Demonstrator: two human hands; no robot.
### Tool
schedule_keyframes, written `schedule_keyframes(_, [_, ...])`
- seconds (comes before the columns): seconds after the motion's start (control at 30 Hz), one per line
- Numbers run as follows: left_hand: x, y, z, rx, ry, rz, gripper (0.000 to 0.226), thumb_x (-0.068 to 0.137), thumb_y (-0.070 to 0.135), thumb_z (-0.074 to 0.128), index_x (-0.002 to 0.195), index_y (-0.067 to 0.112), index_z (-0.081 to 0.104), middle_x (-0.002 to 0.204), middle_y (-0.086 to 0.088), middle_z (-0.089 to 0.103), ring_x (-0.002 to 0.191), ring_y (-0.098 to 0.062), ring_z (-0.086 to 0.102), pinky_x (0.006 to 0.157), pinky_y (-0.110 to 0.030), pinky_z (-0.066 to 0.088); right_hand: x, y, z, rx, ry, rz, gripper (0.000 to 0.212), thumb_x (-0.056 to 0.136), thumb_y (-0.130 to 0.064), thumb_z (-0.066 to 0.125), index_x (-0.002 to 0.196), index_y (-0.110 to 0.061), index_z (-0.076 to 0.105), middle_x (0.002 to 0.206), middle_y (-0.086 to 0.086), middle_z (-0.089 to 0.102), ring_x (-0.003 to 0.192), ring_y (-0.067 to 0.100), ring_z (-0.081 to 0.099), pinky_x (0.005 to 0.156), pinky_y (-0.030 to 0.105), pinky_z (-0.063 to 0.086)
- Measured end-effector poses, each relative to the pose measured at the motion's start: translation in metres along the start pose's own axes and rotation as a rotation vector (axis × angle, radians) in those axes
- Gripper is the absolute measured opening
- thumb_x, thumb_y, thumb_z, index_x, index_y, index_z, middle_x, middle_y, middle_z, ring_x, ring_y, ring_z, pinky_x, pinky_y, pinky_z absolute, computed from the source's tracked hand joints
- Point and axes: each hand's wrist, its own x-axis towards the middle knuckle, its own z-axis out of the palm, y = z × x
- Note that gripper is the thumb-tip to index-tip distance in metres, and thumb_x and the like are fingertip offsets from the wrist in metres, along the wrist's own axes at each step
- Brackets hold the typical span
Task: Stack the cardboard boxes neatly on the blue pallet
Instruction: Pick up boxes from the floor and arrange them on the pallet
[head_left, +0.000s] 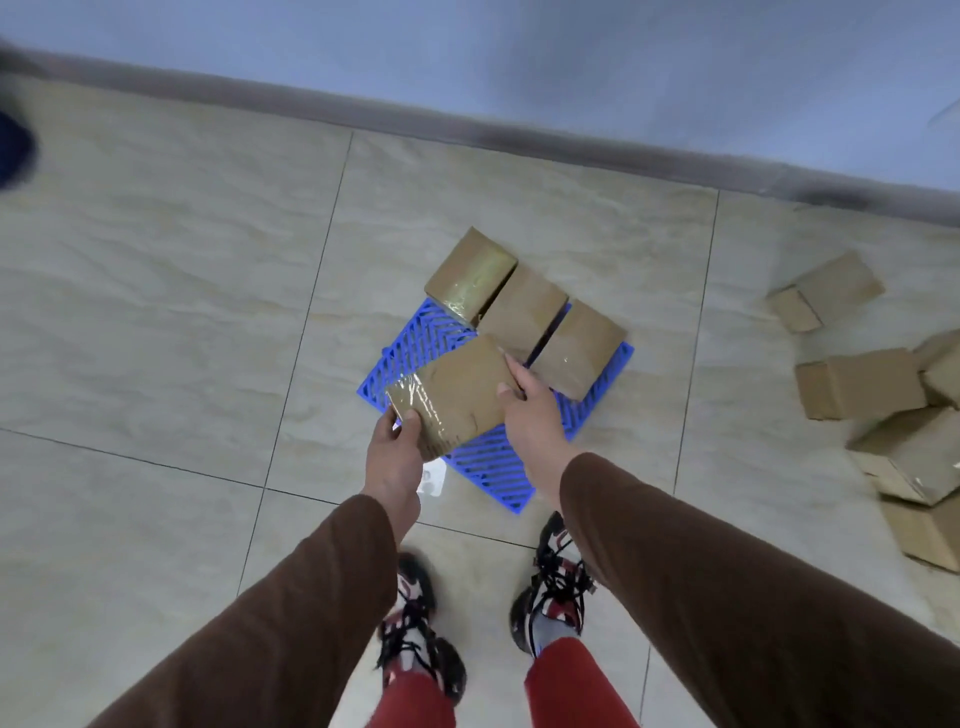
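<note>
Box (453, 391) between both hands, above pallet (493, 457) near edge; left hand (395, 457) fingers, right hand (530, 415) fingers clamped on box ends.

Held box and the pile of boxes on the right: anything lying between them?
In the head view, the right hand, a corner of the blue pallet carrying a taped box, then bare tile floor until the pile. Both hands grip the held box.

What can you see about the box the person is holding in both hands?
The held box is flat, brown cardboard with shiny clear tape across its top and near end. It is closed and tilted, hanging above the blue pallet in front of three boxes already lying there. The left hand grips its near-left corner, and the right hand holds its right edge, fingers curled over the top.
</note>
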Motion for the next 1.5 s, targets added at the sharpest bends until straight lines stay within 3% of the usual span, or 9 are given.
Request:
schedule_keyframes(0.17, [0.047,-0.003,-0.017,-0.074,0.066,-0.027,0.042,0.103,0.02,0.053,0.144,0.018,0.048,0.13,-0.008,0.067,0.108,-0.022,0.067,0.109,-0.041,0.047,0.037,0.004,0.045,0.01,-0.026,0.058,0.048,0.104,-0.016,0.048,0.149,-0.032,0.047,0.141,-0.005,0.052,0.119,0.013,0.057,0.09,0.024,0.052])
schedule_keyframes(0.3, [0.091,-0.007,-0.025,-0.135,0.088,-0.07,0.04,0.104,0.017,0.053,0.143,0.015,0.048,0.127,-0.011,0.068,0.095,-0.017,0.067,0.098,-0.034,0.049,0.064,0.01,0.08,0.032,0.089,0.046,0.032,0.099,-0.015,0.056,0.13,-0.022,0.052,0.11,-0.007,0.058,0.094,0.011,0.06,0.062,0.015,0.042])
schedule_keyframes(0.53, [0.166,-0.023,-0.024,-0.205,0.109,-0.082,0.037,0.104,0.013,0.051,0.141,0.01,0.048,0.128,-0.015,0.065,0.093,-0.017,0.065,0.101,-0.039,0.049,0.123,0.035,0.133,0.213,0.203,0.081,0.027,0.099,-0.013,0.06,0.122,-0.027,0.061,0.111,-0.004,0.065,0.092,0.01,0.062,0.067,0.017,0.047])
schedule_keyframes(0.7, [0.202,-0.031,-0.011,-0.173,0.087,-0.088,0.037,0.103,0.013,0.051,0.14,0.01,0.051,0.134,-0.014,0.064,0.117,-0.027,0.064,0.109,-0.044,0.047,0.161,0.045,0.148,0.313,0.257,0.13,0.053,0.099,-0.015,0.062,0.149,-0.022,0.044,0.125,-0.006,0.059,0.113,0.011,0.061,0.1,0.03,0.05])
schedule_keyframes(0.83, [0.218,-0.035,-0.004,-0.169,0.096,-0.129,0.034,0.104,0.017,0.052,0.138,0.014,0.052,0.133,-0.011,0.065,0.123,-0.029,0.063,0.111,-0.045,0.046,0.18,0.053,0.152,0.283,0.297,0.157,0.031,0.1,-0.016,0.061,0.13,-0.013,0.057,0.113,-0.006,0.069,0.1,0.012,0.068,0.078,0.018,0.049])
schedule_keyframes(1.07, [0.225,-0.034,-0.001,-0.168,0.066,-0.159,0.033,0.104,0.02,0.053,0.137,0.02,0.048,0.134,-0.01,0.063,0.119,-0.025,0.064,0.106,-0.04,0.05,0.184,0.056,0.155,0.248,0.321,0.17,0.025,0.101,-0.021,0.059,0.124,-0.015,0.066,0.112,-0.001,0.073,0.105,0.019,0.069,0.099,0.043,0.054])
schedule_keyframes(1.2, [0.224,-0.028,-0.009,-0.032,0.033,-0.144,0.046,0.103,0.021,0.054,0.147,0.016,0.04,0.129,-0.008,0.061,0.103,-0.02,0.064,0.095,-0.037,0.053,0.171,0.054,0.149,0.301,0.28,0.198,0.037,0.102,-0.017,0.057,0.138,-0.015,0.059,0.132,0.002,0.067,0.121,0.022,0.063,0.102,0.038,0.051])
schedule_keyframes(1.3, [0.207,-0.018,-0.016,0.142,0.043,-0.139,0.053,0.101,0.026,0.058,0.148,0.008,0.039,0.137,-0.016,0.057,0.108,-0.029,0.058,0.105,-0.045,0.047,0.138,0.054,0.133,0.343,0.272,0.278,0.061,0.103,-0.025,0.057,0.158,-0.019,0.031,0.16,-0.002,0.038,0.134,0.018,0.049,0.097,0.03,0.047])
schedule_keyframes(1.5, [0.125,0.011,-0.015,0.375,0.063,0.075,0.067,0.097,0.028,0.063,0.156,0.022,0.031,0.145,-0.002,0.051,0.129,-0.022,0.052,0.111,-0.038,0.039,0.049,0.049,0.064,0.391,0.428,0.257,0.058,0.103,-0.032,0.057,0.156,-0.022,0.035,0.16,-0.002,0.038,0.141,0.017,0.042,0.11,0.033,0.037])
